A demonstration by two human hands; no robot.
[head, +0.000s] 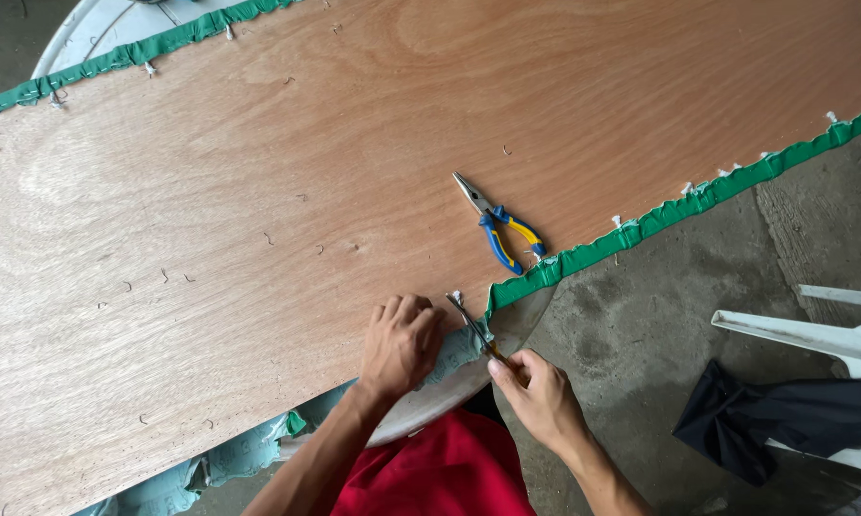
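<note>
A large plywood board [258, 191] fills the view, with green fabric edging [698, 201] stapled along its rim. My left hand [400, 342] presses flat on the board's near edge, on loosened pale green fabric [454, 352]. My right hand [540, 397] grips a thin metal tool with a yellow handle [473, 325], its tip at the board's edge where the green edging ends. Blue-and-yellow needle-nose pliers [500, 225] lie loose on the board just beyond both hands.
Several pulled staples are scattered over the wood. White plastic furniture [812, 330] with a dark cloth [784, 420] draped on it stands at the right on the concrete floor [659, 315]. A round white surface [86, 29] shows under the board at top left.
</note>
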